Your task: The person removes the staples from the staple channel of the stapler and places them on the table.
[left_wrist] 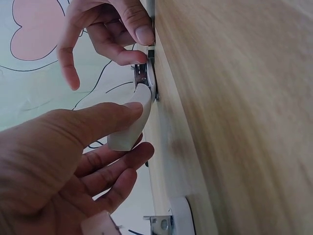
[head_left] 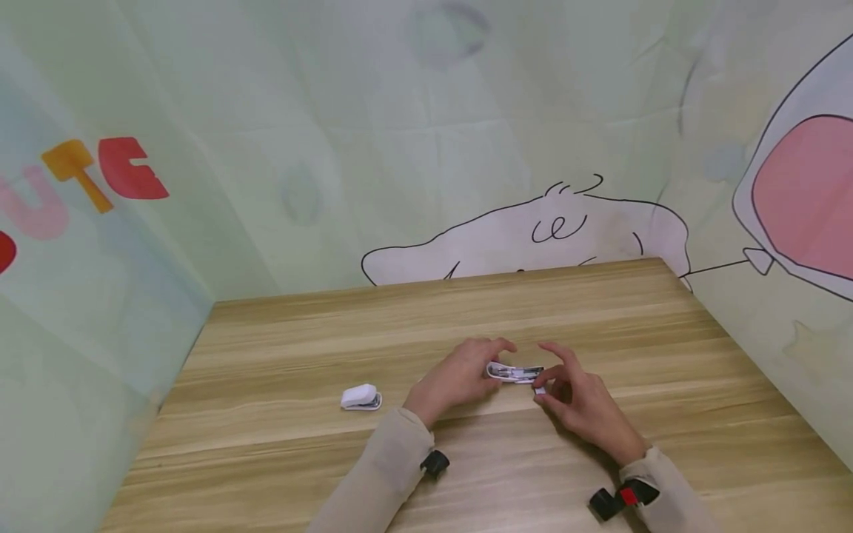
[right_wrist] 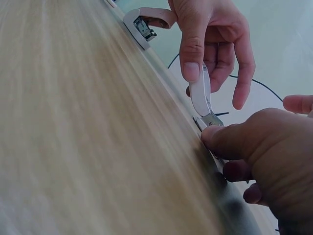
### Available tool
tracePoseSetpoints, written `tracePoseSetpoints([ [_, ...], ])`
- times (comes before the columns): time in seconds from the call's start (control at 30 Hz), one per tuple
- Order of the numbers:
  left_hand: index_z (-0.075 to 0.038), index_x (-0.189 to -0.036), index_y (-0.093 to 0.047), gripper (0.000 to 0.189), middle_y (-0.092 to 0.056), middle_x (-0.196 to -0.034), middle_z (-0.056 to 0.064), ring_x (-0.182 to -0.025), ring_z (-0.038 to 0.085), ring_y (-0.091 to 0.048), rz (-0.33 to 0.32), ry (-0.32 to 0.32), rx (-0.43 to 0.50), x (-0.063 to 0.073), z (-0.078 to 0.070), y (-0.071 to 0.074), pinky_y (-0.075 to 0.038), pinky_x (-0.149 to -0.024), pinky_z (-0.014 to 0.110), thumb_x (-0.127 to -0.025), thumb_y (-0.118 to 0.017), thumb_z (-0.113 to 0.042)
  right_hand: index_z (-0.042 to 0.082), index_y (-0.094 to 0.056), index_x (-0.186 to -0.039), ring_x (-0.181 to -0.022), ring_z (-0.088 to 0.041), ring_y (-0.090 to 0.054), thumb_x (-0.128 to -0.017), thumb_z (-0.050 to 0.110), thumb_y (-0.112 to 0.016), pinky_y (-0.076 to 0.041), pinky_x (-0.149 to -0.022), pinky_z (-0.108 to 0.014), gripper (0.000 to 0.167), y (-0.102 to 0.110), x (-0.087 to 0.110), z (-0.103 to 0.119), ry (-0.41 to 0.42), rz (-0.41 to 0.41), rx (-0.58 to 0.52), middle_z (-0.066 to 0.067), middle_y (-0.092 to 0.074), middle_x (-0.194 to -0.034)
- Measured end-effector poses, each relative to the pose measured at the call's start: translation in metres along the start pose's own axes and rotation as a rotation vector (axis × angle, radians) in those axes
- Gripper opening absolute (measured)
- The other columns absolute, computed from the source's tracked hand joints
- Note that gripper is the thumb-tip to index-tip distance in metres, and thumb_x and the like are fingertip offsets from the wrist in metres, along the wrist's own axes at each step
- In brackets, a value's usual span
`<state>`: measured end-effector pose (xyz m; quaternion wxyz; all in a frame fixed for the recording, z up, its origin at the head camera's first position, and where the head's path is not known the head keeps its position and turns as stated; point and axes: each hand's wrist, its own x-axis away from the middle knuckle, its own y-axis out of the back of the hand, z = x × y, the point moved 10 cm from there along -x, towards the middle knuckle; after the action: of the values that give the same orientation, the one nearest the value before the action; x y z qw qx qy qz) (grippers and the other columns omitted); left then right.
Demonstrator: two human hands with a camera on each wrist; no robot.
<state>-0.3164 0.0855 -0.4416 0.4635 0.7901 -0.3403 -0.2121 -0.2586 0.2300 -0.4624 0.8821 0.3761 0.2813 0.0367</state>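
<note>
We have the white stapler point(head_left: 514, 373) between both hands, low at the desk point(head_left: 280, 355), its long axis running left to right. Our left hand point(head_left: 461, 376) grips its left end, thumb on the white cover. Our right hand point(head_left: 588, 406) is at the opposite, metal end, pinching a small pale piece point(head_left: 539, 390) just beside it, too small for us to identify; whether those fingertips touch the stapler, we cannot tell. A second stapler point(head_left: 361, 397) lies left of the left hand.

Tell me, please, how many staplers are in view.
2: the loose stapler on the table, left of the left hand, and the held stapler in that hand's grip.
</note>
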Motion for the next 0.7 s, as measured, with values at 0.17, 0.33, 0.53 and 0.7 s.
tracePoseSetpoints([
  [0.17,-0.019,-0.15,-0.058,0.058,-0.073,-0.111,0.001,-0.094,0.01,-0.06,-0.002,-0.003,0.002,0.0,0.0,0.001,-0.054,-0.089,0.026,-0.097,-0.079,-0.011,0.001,-0.04,-0.154,-0.073,0.005,-0.058,-0.08,-0.007,-0.089,-0.05,-0.061,-0.019,0.089,0.004,-0.001,0.001,0.006,-0.05,-0.023,0.002,-0.079,-0.098],
  [0.33,-0.017,-0.152,-0.057,0.061,-0.074,-0.11,0.001,-0.093,0.01,-0.061,-0.012,-0.026,0.019,0.001,-0.001,0.003,-0.054,-0.09,0.026,-0.096,-0.08,-0.013,-0.003,-0.043,-0.151,-0.077,-0.006,-0.06,-0.077,-0.004,-0.092,-0.049,-0.068,-0.018,0.089,0.013,-0.005,0.007,0.053,-0.17,-0.04,-0.006,-0.077,-0.101],
  [0.53,-0.023,-0.158,-0.051,0.076,-0.074,-0.122,0.002,-0.096,0.014,-0.064,0.015,-0.005,0.101,0.01,0.01,0.01,-0.053,-0.092,0.029,-0.092,-0.087,-0.027,-0.005,-0.045,-0.15,-0.102,-0.027,-0.073,-0.077,0.001,-0.094,-0.05,-0.091,-0.016,0.088,0.005,-0.011,0.018,0.082,-0.204,-0.085,-0.014,-0.078,-0.118],
  [0.7,-0.024,-0.16,-0.048,0.081,-0.072,-0.137,0.007,-0.107,0.018,-0.071,0.003,0.006,0.173,0.025,0.024,0.019,-0.056,-0.101,0.036,-0.09,-0.089,-0.031,-0.005,-0.044,-0.151,-0.121,-0.031,-0.072,-0.077,0.004,-0.094,-0.039,-0.113,-0.011,0.09,-0.012,-0.019,0.027,0.104,-0.171,-0.116,-0.014,-0.076,-0.129],
])
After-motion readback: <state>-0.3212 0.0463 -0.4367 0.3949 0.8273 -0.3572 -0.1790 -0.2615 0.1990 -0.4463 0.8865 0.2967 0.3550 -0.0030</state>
